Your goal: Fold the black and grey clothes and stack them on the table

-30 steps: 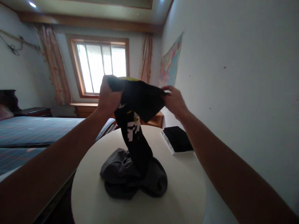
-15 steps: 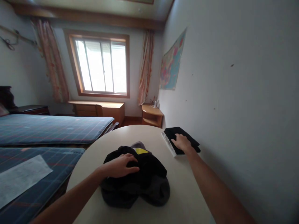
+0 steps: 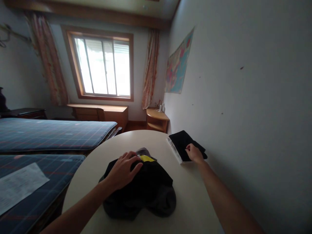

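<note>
A bunched pile of black and dark grey cloth (image 3: 151,182) with rounded grey ends lies on the round white table (image 3: 90,172). A yellow patch (image 3: 147,158) shows at its far side. My left hand (image 3: 125,169) rests over the pile's upper left, fingers slightly bent and thumb apart, so it is open. To the right, a folded black cloth (image 3: 179,141) lies on a clear plastic sleeve (image 3: 173,151) near the wall. My right hand (image 3: 195,152) is closed in a pinch on that folded cloth's surface. How much fabric the fingertips hold is partly hidden.
A white wall (image 3: 255,113) with a map (image 3: 179,63) runs close along the right. Two plaid mattresses (image 3: 60,133) stand left of the table, a paper sheet (image 3: 19,185) on the nearer one. Beyond are a desk (image 3: 112,112) and a corner shelf (image 3: 157,114).
My right hand has gone from spread fingers to a pinch on the folded black cloth. My left hand has shifted slightly up on the pile. The view has moved a little.
</note>
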